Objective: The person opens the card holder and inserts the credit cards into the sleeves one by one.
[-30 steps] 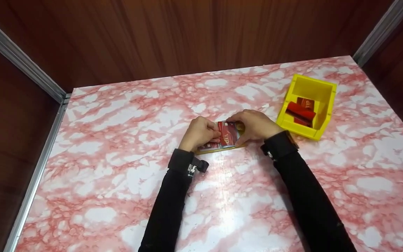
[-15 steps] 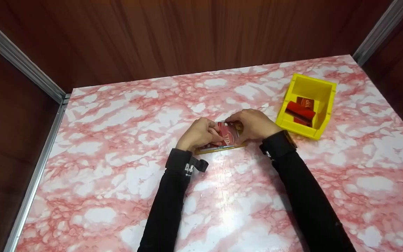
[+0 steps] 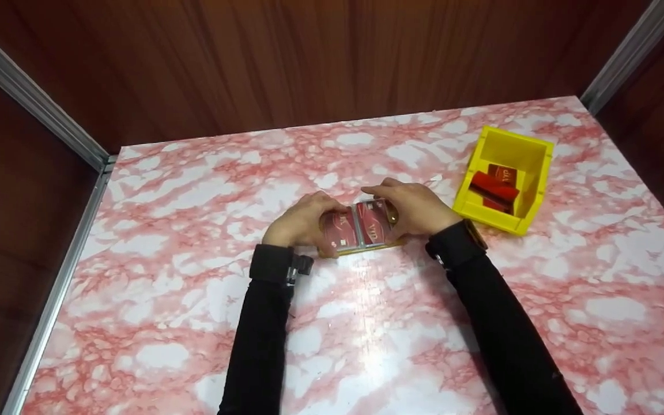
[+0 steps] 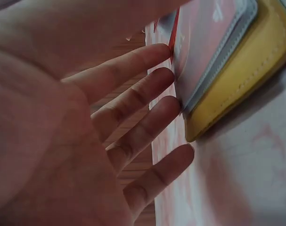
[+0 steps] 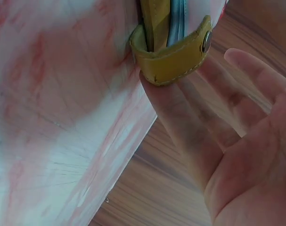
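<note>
A yellow card holder (image 4: 246, 70) lies spread on the table, its clear sleeves showing a red card (image 3: 340, 231) on the left and a red VIP card (image 3: 374, 225) on the right. My left hand (image 3: 303, 222) holds the left end between thumb and fingers; in the left wrist view its fingertips (image 4: 173, 106) meet the sleeve edge. The right end is held by my right hand (image 3: 421, 210), with one finger (image 5: 173, 108) against the snap strap (image 5: 173, 61). Its index finger stretches past the far edge. The right thumb's contact is hidden in the right wrist view.
A yellow bin (image 3: 531, 187) stands to the right of my right hand, with red cards (image 3: 496, 187) inside. Brown wood-grain panels (image 3: 286, 63) with metal edging border the pink marbled table (image 3: 193, 207) at the back and sides.
My left hand has left the middle of the card holder and moved left to its end, uncovering the red card in the left sleeve. The right hand stays nearly in place.
</note>
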### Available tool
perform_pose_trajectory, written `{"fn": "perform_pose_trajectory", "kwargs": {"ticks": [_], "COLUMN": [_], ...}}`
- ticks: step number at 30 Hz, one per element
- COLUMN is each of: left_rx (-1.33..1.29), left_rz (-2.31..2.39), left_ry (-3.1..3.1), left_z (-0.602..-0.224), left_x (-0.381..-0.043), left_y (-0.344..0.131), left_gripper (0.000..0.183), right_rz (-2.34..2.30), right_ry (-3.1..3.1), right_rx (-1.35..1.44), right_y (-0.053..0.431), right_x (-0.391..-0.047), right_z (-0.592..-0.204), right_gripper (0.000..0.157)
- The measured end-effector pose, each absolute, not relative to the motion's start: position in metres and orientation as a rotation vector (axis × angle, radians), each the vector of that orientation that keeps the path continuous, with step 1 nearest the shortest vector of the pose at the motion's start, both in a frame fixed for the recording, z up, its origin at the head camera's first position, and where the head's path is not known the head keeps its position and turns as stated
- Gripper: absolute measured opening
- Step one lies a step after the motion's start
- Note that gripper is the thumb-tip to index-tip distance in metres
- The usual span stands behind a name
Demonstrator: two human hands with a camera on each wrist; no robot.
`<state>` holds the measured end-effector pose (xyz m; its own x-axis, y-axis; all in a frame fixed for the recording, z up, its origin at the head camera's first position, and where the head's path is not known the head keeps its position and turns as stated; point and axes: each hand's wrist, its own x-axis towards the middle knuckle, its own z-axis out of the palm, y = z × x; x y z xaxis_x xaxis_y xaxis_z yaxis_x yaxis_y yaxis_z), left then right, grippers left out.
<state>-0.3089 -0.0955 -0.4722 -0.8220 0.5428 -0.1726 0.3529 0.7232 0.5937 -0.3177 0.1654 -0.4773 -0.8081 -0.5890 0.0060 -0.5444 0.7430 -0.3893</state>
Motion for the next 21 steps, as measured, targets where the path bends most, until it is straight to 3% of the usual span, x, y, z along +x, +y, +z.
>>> {"fn": "perform_pose_trajectory", "kwargs": {"ticks": [13,21], "left_rx": [0.615,0.592], "left_rz": [0.744,0.759], "left_ry": [2.682,2.676], "left_z": [-0.4744,-0.476], "left_x": [-0.3052,-0.3074], "left_y": [-0.0929,-0.0926], "left_gripper": [0.093,0.092], "right_rz": [-0.548,-0.629], "right_ry": [2.793,2.773], "right_rx": [-0.791,-0.81], "right_y": [0.1698,0.1705], "right_x": [-0.3199,-0.3206], "right_z": [-0.4788,-0.4817], "right_gripper": [0.082,0.081]}}
